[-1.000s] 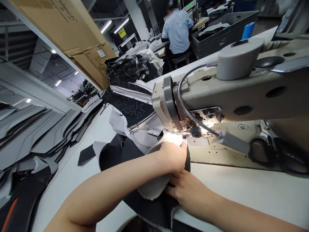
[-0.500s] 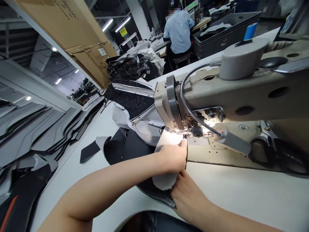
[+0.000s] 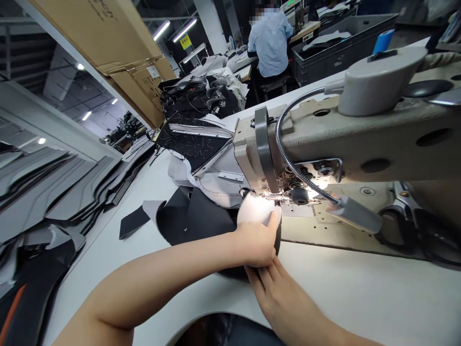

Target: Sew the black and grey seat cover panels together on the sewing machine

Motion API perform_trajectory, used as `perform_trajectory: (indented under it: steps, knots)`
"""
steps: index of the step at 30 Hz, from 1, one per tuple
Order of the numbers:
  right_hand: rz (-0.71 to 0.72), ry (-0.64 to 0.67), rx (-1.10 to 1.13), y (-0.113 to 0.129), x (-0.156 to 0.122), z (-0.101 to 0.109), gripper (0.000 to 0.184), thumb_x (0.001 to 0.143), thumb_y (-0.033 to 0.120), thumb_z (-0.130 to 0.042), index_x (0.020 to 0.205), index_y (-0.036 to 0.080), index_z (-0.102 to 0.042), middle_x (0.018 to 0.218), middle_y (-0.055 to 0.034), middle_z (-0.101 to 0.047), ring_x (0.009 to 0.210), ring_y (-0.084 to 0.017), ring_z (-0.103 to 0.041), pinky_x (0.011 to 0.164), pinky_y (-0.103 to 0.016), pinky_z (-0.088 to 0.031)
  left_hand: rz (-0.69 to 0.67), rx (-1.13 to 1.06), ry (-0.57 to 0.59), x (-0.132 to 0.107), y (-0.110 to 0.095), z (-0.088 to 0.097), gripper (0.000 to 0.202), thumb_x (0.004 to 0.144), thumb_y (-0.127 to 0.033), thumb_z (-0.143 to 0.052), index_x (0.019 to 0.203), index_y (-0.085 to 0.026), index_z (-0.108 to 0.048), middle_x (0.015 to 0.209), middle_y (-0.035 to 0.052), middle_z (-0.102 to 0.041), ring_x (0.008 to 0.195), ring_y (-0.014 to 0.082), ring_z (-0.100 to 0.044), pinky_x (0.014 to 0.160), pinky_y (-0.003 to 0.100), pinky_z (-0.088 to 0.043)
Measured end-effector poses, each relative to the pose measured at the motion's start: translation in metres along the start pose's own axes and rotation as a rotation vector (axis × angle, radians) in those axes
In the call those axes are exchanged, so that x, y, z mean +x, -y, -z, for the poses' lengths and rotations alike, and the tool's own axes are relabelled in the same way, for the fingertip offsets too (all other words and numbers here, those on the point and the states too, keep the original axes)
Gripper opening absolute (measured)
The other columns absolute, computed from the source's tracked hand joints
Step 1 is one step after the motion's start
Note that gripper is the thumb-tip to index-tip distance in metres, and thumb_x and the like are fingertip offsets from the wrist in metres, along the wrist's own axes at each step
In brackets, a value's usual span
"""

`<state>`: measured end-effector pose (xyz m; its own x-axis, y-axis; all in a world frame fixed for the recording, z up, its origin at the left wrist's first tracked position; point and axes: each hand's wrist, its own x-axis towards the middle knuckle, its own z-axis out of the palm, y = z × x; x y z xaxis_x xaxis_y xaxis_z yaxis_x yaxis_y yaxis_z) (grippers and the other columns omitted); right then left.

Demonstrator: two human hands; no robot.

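The left hand (image 3: 256, 245) grips closely around the edge of a curved fabric piece (image 3: 255, 210), with the thumb (image 3: 275, 221) raised against its light grey face; the right hand (image 3: 270, 288) lies lower, its fingers (image 3: 264, 279) long and slightly spread against the dark underside, and I cannot tell if they really close on it. The fabric piece sits at the needle area of a sewing machine (image 3: 353, 144), its grey face under a bright light and its edge just beside the presser foot (image 3: 277, 200) (the strong light hides the exact point of the needle); black material (image 3: 196, 221) continues from it across the white table (image 3: 360, 288). Behind this lie grey panels (image 3: 212, 175) and a stitched black panel (image 3: 194, 146); a flexible lamp arm (image 3: 284, 144) curves down along the machine; farther away, a seated co-worker in a light blue shirt (image 3: 270, 43) works near a dark crate (image 3: 334, 57).
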<state>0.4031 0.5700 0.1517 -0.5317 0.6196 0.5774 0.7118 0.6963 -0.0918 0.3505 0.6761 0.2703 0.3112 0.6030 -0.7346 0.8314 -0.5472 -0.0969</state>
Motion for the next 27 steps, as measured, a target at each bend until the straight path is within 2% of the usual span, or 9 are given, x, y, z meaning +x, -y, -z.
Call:
perform_trajectory:
  steps: [2,5,12,16,19,21,23,25,27]
  knots:
    - [-0.006,-0.010,-0.003,-0.004,0.002,0.002,0.052,0.066,0.015,-0.050,0.115,-0.001,-0.058,0.108,-0.0225,-0.063,0.101,-0.038,-0.057,0.092,-0.051,-0.044,-0.008,0.024,0.023,-0.003,-0.001,-0.003,0.084,0.080,-0.025,-0.047,0.147,-0.011,0.002,0.095,0.0140,-0.068,0.081,0.0310,-0.065,0.063,0.037,-0.050]
    - [0.002,0.012,-0.022,-0.011,0.003,0.002,0.050,0.067,0.016,-0.049,0.113,-0.001,-0.059,0.108,-0.0225,-0.062,0.103,-0.038,-0.056,0.096,-0.052,-0.042,-0.006,0.036,-0.034,-0.002,0.000,-0.008,0.077,0.081,-0.023,-0.045,0.147,-0.013,-0.005,0.090,0.0120,-0.069,0.078,0.0296,-0.066,0.062,0.036,-0.050]
    - [0.003,0.049,-0.077,-0.032,0.013,0.000,0.048,0.075,0.007,-0.040,0.119,-0.004,-0.053,0.111,-0.0239,-0.060,0.107,-0.034,-0.054,0.097,-0.053,-0.042,-0.047,0.121,-0.292,0.021,0.009,-0.014,0.067,0.081,-0.014,-0.043,0.143,-0.006,-0.021,0.083,0.0116,-0.068,0.076,0.0262,-0.065,0.065,0.035,-0.050]
    - [-0.043,0.050,-0.030,-0.042,0.020,0.000,0.045,0.075,0.003,-0.041,0.117,-0.004,-0.054,0.110,-0.0247,-0.059,0.109,-0.034,-0.053,0.099,-0.053,-0.038,-0.072,0.146,-0.438,0.030,0.012,-0.017,0.053,0.084,-0.013,-0.040,0.137,-0.010,-0.036,0.091,0.0103,-0.066,0.081,0.0232,-0.063,0.071,0.034,-0.049]
    - [-0.072,0.066,0.006,-0.046,0.021,-0.002,0.041,0.075,0.003,-0.044,0.113,-0.002,-0.057,0.106,-0.0226,-0.060,0.107,-0.033,-0.053,0.100,-0.052,-0.037,-0.138,0.147,-0.523,0.027,0.018,-0.019,0.036,0.091,-0.020,-0.035,0.123,-0.016,-0.051,0.096,0.0085,-0.063,0.089,0.0215,-0.060,0.080,0.032,-0.047]
    - [-0.090,0.077,0.032,-0.048,0.020,-0.002,0.038,0.076,0.003,-0.044,0.111,0.001,-0.059,0.103,-0.0203,-0.061,0.103,-0.032,-0.055,0.097,-0.050,-0.039,-0.218,0.147,-0.532,0.015,0.032,-0.025,0.033,0.093,-0.030,-0.035,0.118,-0.020,-0.055,0.103,0.0083,-0.060,0.097,0.0213,-0.056,0.086,0.032,-0.044]
    - [-0.110,0.073,0.060,-0.049,0.018,-0.002,0.042,0.076,0.003,-0.044,0.116,0.003,-0.056,0.106,-0.0200,-0.060,0.103,-0.031,-0.054,0.096,-0.048,-0.040,-0.275,0.150,-0.530,-0.004,0.060,-0.037,0.036,0.092,-0.036,-0.041,0.123,-0.023,-0.053,0.118,0.0092,-0.055,0.108,0.0226,-0.050,0.094,0.035,-0.039]
    - [-0.124,0.061,0.098,-0.051,0.017,0.000,0.050,0.075,0.001,-0.044,0.124,0.004,-0.051,0.113,-0.0204,-0.057,0.107,-0.030,-0.052,0.096,-0.047,-0.040,-0.233,0.160,-0.545,-0.029,0.099,-0.053,0.046,0.087,-0.035,-0.049,0.131,-0.024,-0.046,0.133,0.0108,-0.046,0.122,0.0261,-0.041,0.103,0.041,-0.031]
    - [-0.116,0.047,0.147,-0.053,0.016,0.005,0.056,0.074,-0.002,-0.044,0.129,0.006,-0.047,0.116,-0.0202,-0.055,0.110,-0.030,-0.050,0.096,-0.047,-0.040,-0.106,0.160,-0.566,-0.051,0.140,-0.074,0.056,0.079,-0.028,-0.056,0.133,-0.023,-0.044,0.139,0.0124,-0.040,0.128,0.0298,-0.034,0.105,0.045,-0.028]
